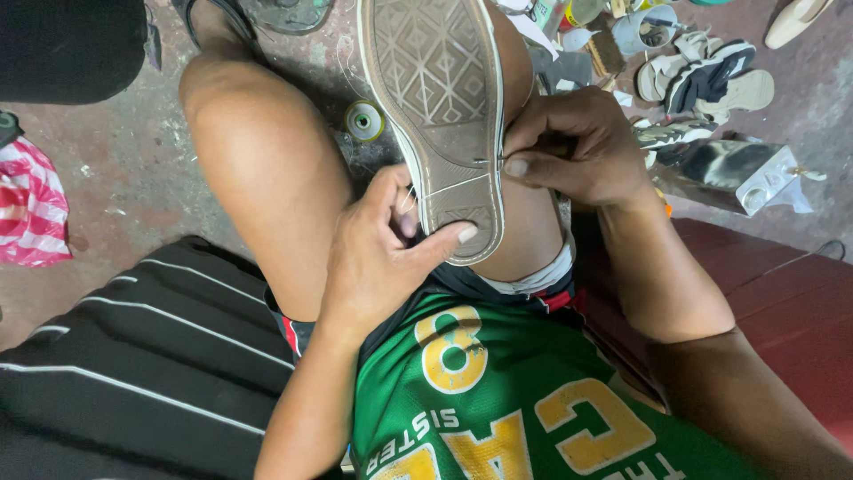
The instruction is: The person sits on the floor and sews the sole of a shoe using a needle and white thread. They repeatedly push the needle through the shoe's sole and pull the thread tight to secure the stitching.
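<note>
In the head view, a sneaker [440, 107] lay sole-up across the person's bare thighs in the upper middle of the frame, its worn tan tread facing the camera and its heel end toward the body. The left hand [378, 253], in the centre, was curled around the heel, the thumb pressed flat across the sole's lower edge and the fingers wrapped out of sight beneath; a pale thread [449, 188] crossed the sole just above the thumb. The right hand [569, 147], right of centre, was closed at the shoe's right rim, thumb and forefinger pinched together on a thin needle [489, 160] that entered the edge of the sole. A spool of thread [364, 120] stood on the floor between the knees, left of the shoe. In the upper right lay a heap of sandals [706, 80], and beside it a silvery box [742, 173]. A red-and-white striped bag [31, 209] sat at the left edge, and a black striped cloth [133, 356] filled the lower left.
</note>
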